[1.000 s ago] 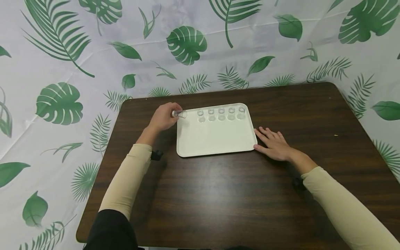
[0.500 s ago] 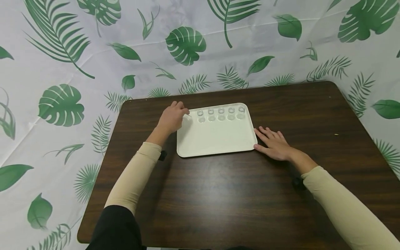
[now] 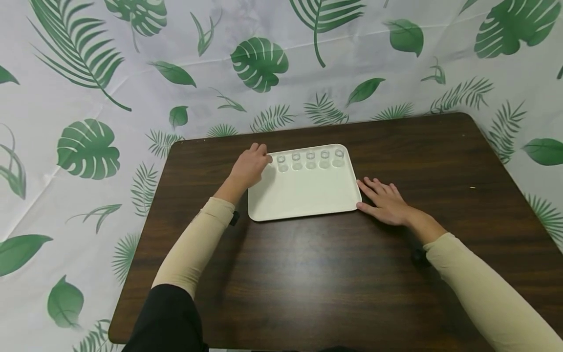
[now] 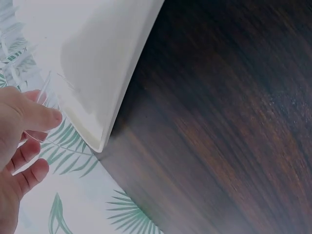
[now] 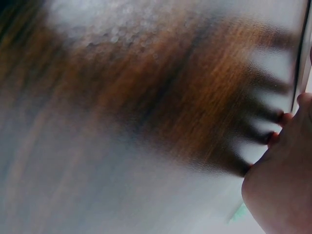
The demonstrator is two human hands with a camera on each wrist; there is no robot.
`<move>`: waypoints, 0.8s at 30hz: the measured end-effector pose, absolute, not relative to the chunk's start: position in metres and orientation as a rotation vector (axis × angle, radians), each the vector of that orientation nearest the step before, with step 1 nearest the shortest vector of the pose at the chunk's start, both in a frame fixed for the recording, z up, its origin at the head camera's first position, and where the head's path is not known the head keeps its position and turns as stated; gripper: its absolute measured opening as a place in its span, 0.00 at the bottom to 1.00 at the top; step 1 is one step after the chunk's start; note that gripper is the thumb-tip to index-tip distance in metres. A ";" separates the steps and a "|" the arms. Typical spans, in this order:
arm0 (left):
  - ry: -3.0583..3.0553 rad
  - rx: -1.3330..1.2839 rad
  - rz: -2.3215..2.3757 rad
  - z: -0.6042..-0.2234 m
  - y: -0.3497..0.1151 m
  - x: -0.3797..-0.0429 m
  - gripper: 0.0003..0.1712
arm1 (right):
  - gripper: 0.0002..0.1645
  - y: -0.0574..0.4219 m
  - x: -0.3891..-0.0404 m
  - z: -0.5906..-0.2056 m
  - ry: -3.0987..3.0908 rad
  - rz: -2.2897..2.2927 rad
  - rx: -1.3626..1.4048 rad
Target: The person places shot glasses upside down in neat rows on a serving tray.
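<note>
My left hand (image 3: 249,167) is over the back left corner of a white tray (image 3: 303,195). Between its thumb and fingers, the left wrist view shows a clear small glass (image 4: 45,91); the head view hides this glass behind the hand. Just to the right, several small clear glasses (image 3: 296,161) stand in a row along the tray's back edge. My right hand (image 3: 387,201) lies palm down on the table with fingers spread, its fingertips right at the tray's right rim.
Dark wood-grain table (image 3: 308,283) extends around the tray on all sides. Behind it and to the left hangs a white cloth (image 3: 211,83) printed with green leaves.
My left hand has moved right along with the glass, from beside the tray's left edge to the left end of the row. The glass went from tipped sideways to hidden. My right hand stays put.
</note>
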State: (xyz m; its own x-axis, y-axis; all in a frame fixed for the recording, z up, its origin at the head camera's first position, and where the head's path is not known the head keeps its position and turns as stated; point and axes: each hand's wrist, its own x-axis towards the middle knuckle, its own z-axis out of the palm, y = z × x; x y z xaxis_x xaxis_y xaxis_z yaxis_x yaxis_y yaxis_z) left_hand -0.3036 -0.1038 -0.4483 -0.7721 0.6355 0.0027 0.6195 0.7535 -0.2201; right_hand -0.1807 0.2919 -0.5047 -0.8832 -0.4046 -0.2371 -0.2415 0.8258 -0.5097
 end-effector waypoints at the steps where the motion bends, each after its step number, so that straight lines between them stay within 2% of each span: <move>1: -2.864 -1.025 0.327 -0.448 -0.103 -0.304 0.19 | 0.49 0.292 -0.181 -0.504 2.674 -0.684 -0.488; 24: -2.811 -1.065 0.390 -0.450 -0.098 -0.309 0.15 | 0.50 0.289 -0.184 -0.501 2.661 -0.694 -0.469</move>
